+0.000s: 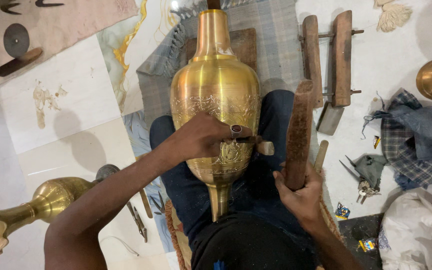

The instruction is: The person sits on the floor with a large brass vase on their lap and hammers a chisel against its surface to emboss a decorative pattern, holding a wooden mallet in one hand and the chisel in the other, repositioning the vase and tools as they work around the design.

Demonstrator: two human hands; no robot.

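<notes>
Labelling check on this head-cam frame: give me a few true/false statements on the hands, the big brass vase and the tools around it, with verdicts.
1. The large engraved brass vase lies across the person's lap. True.
2. The left hand holds a small metal chisel-like tool against the vase's engraved band. True.
3. The right hand is empty. False: it grips a worn brown wooden mallet block, held upright beside the vase.
4. The wooden clamp frame rests on the vase. False: it lies on the white floor, apart from it.
5. A second brass vase lies at lower left. True.
</notes>
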